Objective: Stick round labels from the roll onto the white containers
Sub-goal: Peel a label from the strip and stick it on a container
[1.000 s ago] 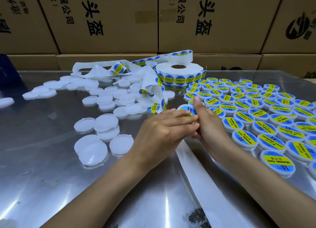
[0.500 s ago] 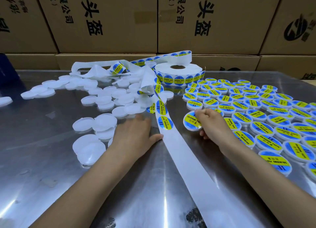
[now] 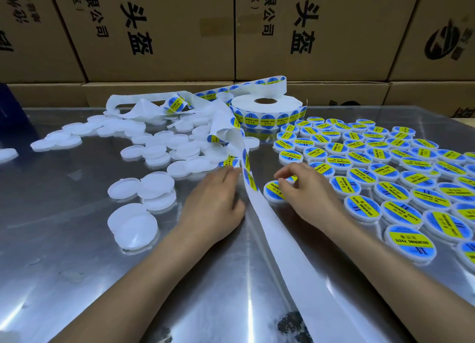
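The label roll (image 3: 267,106) lies flat at the back middle of the shiny table (image 3: 77,265). Its white backing strip (image 3: 295,252) runs toward me between my hands, with blue-and-yellow round labels (image 3: 250,180) still on it. Plain white containers (image 3: 154,185) are scattered on the left, and several labelled ones (image 3: 385,175) are packed in rows on the right. My left hand (image 3: 213,203) lies palm down, its fingertips touching the strip; what is under the palm is hidden. My right hand (image 3: 305,191) curls its fingers round the edge of a labelled container (image 3: 272,191) beside the rows.
Stacked cardboard boxes (image 3: 159,29) form a wall behind the table. A dark blue object (image 3: 7,106) stands at the far left edge. Loops of used backing paper (image 3: 144,106) lie over the white containers near the roll.
My hands, joined over one container a second ago, have parted. The right carried the labelled container toward the rows. The left swung out to the white containers, then back against the strip.
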Tool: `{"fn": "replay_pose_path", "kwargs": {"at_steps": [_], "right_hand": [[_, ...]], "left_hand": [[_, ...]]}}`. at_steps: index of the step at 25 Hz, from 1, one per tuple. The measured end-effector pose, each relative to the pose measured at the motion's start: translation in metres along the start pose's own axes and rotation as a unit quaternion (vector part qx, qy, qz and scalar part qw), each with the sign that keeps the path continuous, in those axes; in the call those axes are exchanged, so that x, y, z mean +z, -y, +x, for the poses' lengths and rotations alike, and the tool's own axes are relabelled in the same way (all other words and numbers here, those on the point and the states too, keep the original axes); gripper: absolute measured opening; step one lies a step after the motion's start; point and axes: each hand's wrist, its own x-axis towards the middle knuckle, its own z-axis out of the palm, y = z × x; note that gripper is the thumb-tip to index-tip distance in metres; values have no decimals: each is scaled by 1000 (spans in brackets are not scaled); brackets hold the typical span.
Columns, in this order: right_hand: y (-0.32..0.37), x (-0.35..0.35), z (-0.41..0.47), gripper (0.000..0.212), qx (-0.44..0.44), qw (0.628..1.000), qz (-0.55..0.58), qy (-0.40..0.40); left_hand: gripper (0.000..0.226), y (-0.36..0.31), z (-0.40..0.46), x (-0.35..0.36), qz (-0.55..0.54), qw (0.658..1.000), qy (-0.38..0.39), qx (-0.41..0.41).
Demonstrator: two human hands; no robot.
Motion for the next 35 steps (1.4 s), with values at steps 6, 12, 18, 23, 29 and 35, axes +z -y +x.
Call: {"fn": "replay_pose_path", "kwargs": {"at_steps": [6,12,18,23,29,35], "right_hand": [[-4,0,0,25,-12,993,-114,31],[-16,0,2,39,41,964,-252,69],[0,6,-3,50,-86,991,-49,91],[-1,11,-6,51,-119,976,-107,146],[0,13,-6,55,-107,978,-107,144],[1,14,-2,50,-19,973,147,175]], "left_hand": [[23,7,2,-1,61,996,34,-60],[39,3,5,-8,-11,998,-42,-47],[20,20,12,-12,-61,986,-102,-121],[35,11,9,-10,-60,988,-126,67],[53,3,3,5,73,990,106,64],[42,-3,1,6,-36,995,77,55]]}}
